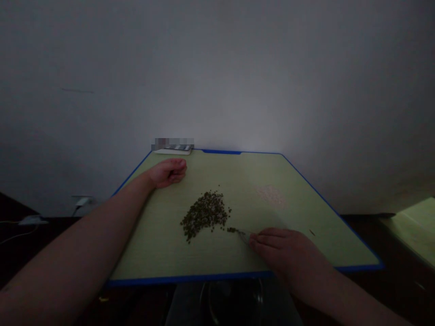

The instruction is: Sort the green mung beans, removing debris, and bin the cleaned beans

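The right hand (283, 246) has its thumb and fingers closed on a small pointed metal tool, apparently tweezers (244, 235), whose tip points at a few dark granules (231, 230) lying just beside the near right edge of the heap of dark granules (205, 213). The heap, loosely spread and mixed with paler bits, is the landmark. The left hand (169, 172) is curled into a loose fist beyond the heap and to its left, resting on the table (238, 174); whether it grips anything cannot be told. To the right of the heap lies a patch of pale pieces (272, 196); farther right and nearer is a thin dark sliver (311, 232). Beyond the heap, at the table's far left corner, sits a flat white-edged object (173, 150), partly blurred out.
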Motion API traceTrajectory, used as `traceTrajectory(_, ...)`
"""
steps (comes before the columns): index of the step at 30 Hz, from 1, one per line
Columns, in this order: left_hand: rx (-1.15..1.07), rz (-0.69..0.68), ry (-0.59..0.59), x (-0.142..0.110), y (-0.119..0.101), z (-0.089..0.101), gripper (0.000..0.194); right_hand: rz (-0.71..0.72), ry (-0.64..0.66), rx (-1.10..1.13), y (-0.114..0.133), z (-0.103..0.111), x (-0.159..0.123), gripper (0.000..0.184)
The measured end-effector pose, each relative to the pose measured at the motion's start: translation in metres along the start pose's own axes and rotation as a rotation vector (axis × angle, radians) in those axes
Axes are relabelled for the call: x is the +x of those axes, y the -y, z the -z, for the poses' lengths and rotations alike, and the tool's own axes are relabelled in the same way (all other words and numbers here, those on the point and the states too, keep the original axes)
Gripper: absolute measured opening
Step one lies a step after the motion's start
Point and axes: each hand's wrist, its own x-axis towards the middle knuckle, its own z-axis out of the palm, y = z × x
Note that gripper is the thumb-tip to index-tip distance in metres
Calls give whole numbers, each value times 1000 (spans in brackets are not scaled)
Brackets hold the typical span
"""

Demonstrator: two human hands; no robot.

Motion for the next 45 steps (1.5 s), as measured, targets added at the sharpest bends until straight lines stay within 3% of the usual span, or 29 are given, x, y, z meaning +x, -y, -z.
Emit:
traceTrajectory(10,-1,-6,-3,0,0,0,35,15,5,-62,7,-7,2,40)
traceTrajectory(21,-5,3,-9,0,-1,-2,39,-308,119,-210,3,-5,19,40)
traceTrajectory(28,-23,1,-4,0,0,-1,34,-276,209,-196,18,-1,35,36)
traceTrajectory(36,-20,-8,-13,0,1,-1,36,-566,288,-265,-32,12,64,26)
traceTrajectory(38,-22,-5,-14,1,1,-1,37,-541,295,-242,-39,14,68,27)
traceTrajectory(45,-24,-10,-13,1,0,-3,37,-206,307,-76,-38,9,70,34)
